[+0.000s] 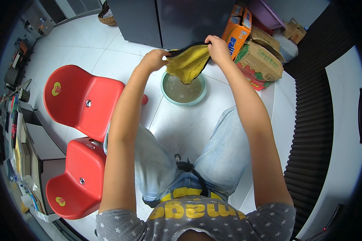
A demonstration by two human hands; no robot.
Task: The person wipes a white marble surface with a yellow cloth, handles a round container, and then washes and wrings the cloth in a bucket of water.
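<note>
A yellow cloth with a black edge (pixel 187 64) hangs stretched between my two hands. My left hand (pixel 154 60) pinches its left corner, and my right hand (pixel 218 50) grips the upper right corner. Below the cloth, a light green plastic basin (pixel 183 103) stands on the floor with cloudy water (pixel 181 90) in it. The cloth's lowest point overlaps the far part of the basin in view; whether it touches the water, I cannot tell.
Two red plastic chairs (pixel 104 102) (pixel 84 174) stand at my left. Ahead is a dark grey cabinet or appliance (pixel 187 21). Cardboard boxes (pixel 259 61), an orange carton (pixel 236 30) and a purple basin (pixel 267 12) are stacked at the right. A cluttered desk (pixel 33 168) lines the far left.
</note>
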